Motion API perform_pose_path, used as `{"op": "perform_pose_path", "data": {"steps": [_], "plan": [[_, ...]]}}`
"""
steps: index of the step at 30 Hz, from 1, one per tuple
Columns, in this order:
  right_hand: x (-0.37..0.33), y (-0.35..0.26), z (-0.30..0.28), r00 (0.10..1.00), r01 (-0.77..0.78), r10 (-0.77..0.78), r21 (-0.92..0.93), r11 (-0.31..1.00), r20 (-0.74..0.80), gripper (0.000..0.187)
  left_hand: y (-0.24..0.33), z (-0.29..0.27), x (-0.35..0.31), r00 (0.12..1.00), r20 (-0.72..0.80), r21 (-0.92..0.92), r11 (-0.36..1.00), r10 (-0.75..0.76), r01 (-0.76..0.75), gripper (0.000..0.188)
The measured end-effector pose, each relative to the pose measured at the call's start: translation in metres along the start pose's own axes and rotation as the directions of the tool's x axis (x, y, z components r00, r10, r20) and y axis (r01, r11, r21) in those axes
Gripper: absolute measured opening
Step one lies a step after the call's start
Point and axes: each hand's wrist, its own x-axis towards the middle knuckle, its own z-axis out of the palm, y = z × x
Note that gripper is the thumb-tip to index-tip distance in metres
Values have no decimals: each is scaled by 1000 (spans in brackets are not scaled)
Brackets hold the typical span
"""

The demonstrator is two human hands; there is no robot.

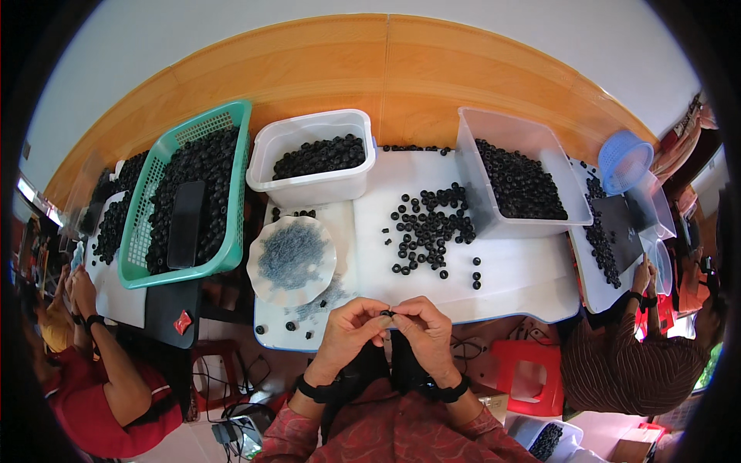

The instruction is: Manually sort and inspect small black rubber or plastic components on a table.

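Note:
Just over the table's front edge, my left hand (345, 333) and my right hand (427, 336) meet fingertip to fingertip. Between them is a small black round part (386, 313), pinched by the fingers of both hands and mostly covered. Whether a second, tinier piece is held with it cannot be made out. Ahead of my hands, many black ring-shaped parts (434, 241) lie loose on the white table (513, 282). To the left, a scalloped white plate (302, 295) carries a heap of tiny grey pieces (289, 253); some have spilled beside it.
A green basket (139, 262) with a dark phone (187, 224), a white tub (312, 185) and a clear bin (532, 228) hold black parts along the back. Co-workers sit left (108, 393) and right (633, 363). A red stool (532, 378) stands below at right.

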Motion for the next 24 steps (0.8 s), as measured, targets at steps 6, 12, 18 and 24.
{"op": "perform_pose_path", "data": {"steps": [6, 12, 18, 24], "plan": [[-2, 8, -14, 995, -18, 8, -105, 994, -98, 9, 28, -7, 34, 995, -56, 131, 987, -86, 92, 18], [-5, 12, -27, 987, -44, 14, -186, 982, -161, 8, 91, -16, 111, 964, -214, 134, 983, 154, -127, 22], [-5, 12, -27, 986, -45, 13, -190, 981, -167, 7, 123, -26, 146, 840, -418, 10, 926, 346, -377, 24], [-4, 21, -39, 978, -64, 12, -242, 968, -208, 7, 138, 28, 36, 872, -147, 137, 882, 468, -450, 16]]}}
